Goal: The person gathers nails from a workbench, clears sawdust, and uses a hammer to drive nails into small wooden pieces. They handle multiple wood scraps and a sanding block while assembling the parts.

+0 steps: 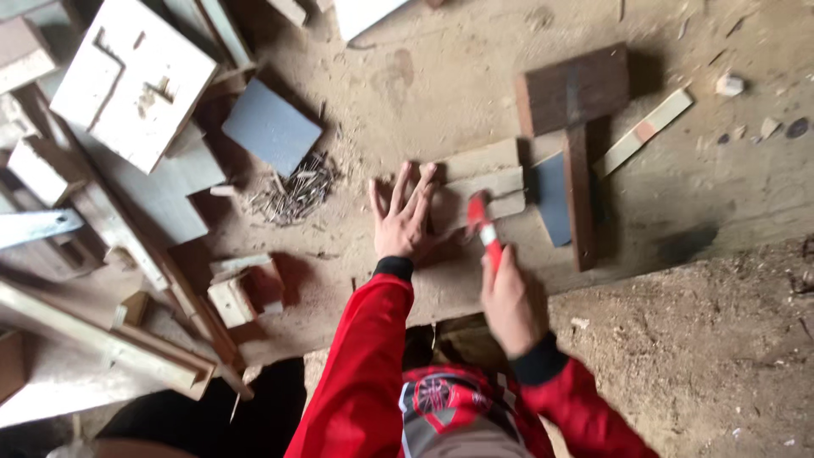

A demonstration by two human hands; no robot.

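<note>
Two bare hands in red sleeves with black cuffs are seen working over a pale, flat wooden board (pixel 479 182) lying on the dusty, sawdust-strewn floor (pixel 441 76). The left hand (pixel 403 220) is spread flat, fingers apart, pressed on the board's near-left end, while the right hand (pixel 509 297) is closed around a red-handled hammer (pixel 483 225), whose head is blurred just above the board at about twelve o'clock from the fist. The board lies roughly in the middle of the view, touching a dark brown T-shaped wooden piece (pixel 577 127) at its three o'clock side. A loose heap of grey metal nails (pixel 297 191) is found at nine o'clock from the left hand, near a grey-blue square tile (pixel 271 127). For a clean blow, the spread fingers are best kept well aside from the hammer's path, and the board is best pinned firmly so it is not shifted.
</note>
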